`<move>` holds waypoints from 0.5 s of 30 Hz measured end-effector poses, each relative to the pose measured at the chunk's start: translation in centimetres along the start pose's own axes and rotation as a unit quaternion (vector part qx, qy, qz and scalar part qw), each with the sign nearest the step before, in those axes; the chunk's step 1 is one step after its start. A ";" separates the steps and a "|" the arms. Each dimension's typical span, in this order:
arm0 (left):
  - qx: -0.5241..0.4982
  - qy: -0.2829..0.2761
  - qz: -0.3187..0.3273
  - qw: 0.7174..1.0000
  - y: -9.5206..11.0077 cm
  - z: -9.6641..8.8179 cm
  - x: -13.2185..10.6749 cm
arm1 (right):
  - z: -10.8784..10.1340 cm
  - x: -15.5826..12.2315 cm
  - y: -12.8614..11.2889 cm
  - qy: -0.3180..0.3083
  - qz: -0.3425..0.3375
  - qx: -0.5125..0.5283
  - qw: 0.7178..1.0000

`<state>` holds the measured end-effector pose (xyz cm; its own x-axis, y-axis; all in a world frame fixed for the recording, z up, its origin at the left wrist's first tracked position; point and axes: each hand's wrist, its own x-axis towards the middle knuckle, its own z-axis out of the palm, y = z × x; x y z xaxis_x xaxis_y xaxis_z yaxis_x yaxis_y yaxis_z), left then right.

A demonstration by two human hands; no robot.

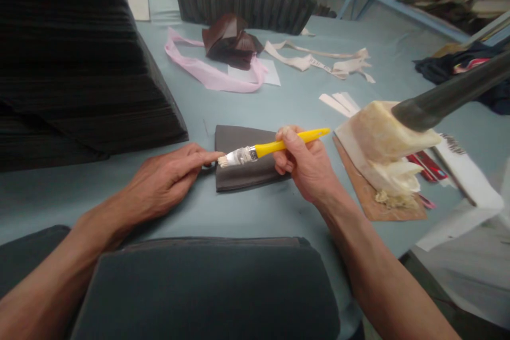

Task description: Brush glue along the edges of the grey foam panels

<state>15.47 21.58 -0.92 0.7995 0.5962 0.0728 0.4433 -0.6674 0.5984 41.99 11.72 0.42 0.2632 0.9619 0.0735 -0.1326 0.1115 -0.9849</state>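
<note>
My right hand [300,156] grips a paintbrush by its yellow handle [274,147]. White residue coats the brush's metal ferrule, and its pale bristles [223,161] rest over the left end of a dark grey folded fabric piece [247,174]. My left hand [171,178] lies low on the table, its index finger stretched to the piece's left edge, right by the bristles. The other left fingers are bent and partly hidden, with nothing seen in them. A dark stack of fabric pieces [207,287] is in front of me, below both hands.
A tall black stack [79,74] rises at left. A glue-crusted, cream-coloured container [374,133] with a dark tube above it stands on a brown board [370,199] at right. Pink strip [211,78], brown scrap [231,42] and pale strips [338,64] lie behind on the blue-grey table.
</note>
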 end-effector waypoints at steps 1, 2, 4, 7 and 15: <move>0.008 -0.002 0.002 1.000 0.0 0.0 0.0 | -0.1 0.0 0.0 0.006 -0.005 -0.006 1.000; 0.012 -0.003 0.003 1.000 0.1 0.0 0.0 | -0.2 -0.1 -0.1 0.010 -0.010 -0.012 1.000; 0.012 -0.005 -0.001 1.000 0.1 0.0 0.0 | -0.4 -0.2 0.0 0.008 -0.016 -0.028 0.999; 0.007 -0.002 -0.009 1.000 0.0 0.2 0.0 | -0.6 -0.6 0.1 -0.009 -0.016 -0.051 0.999; 0.023 0.023 0.009 0.999 -0.4 0.8 -0.1 | -0.2 -1.7 -0.1 -0.004 -0.016 -0.101 0.995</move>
<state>15.52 21.37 -1.83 0.7887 0.6029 0.1206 0.4475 -0.6973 0.5599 41.78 10.02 0.36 0.2568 0.9606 0.1065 0.0704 0.0912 -0.9933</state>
